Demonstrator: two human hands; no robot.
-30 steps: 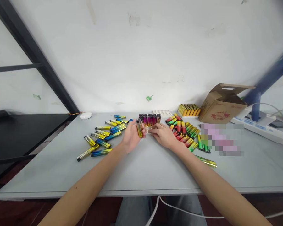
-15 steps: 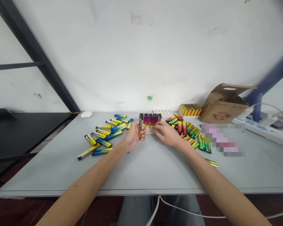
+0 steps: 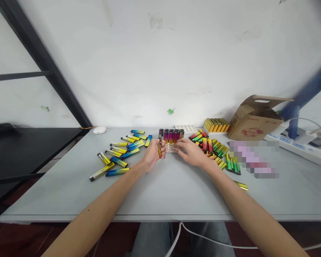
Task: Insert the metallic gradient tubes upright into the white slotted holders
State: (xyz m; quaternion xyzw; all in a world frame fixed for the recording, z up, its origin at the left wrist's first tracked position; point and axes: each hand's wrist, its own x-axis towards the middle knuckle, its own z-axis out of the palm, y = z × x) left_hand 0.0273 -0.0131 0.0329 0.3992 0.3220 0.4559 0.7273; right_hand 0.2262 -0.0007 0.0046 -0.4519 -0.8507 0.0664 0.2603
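Note:
My left hand (image 3: 153, 151) is closed around a yellowish lighter (image 3: 159, 149), held upright with its dark metal top above the fingers. Just right of it stands a white holed tray (image 3: 170, 148), whose front holes show. Purple-and-orange lighters (image 3: 171, 136) with black tops stand upright in rows in the tray's back part. My right hand (image 3: 189, 151) is at the tray's right front corner, palm down, its fingers bent together over the edge. Whatever its fingertips grip is hidden. Loose yellow and blue lighters (image 3: 119, 150) lie left of my left hand.
Red, green and yellow lighters (image 3: 216, 149) lie in a pile on the right. Behind them are a full tray of yellow lighters (image 3: 216, 125), another white tray (image 3: 186, 129) and an open cardboard box (image 3: 253, 125). A white power strip (image 3: 296, 147) lies far right, a white case (image 3: 99, 130) back left.
The whole view shifts slightly to the right. Both hands stay nearly in place, the left still holding the lighter and the right still at the tray's corner.

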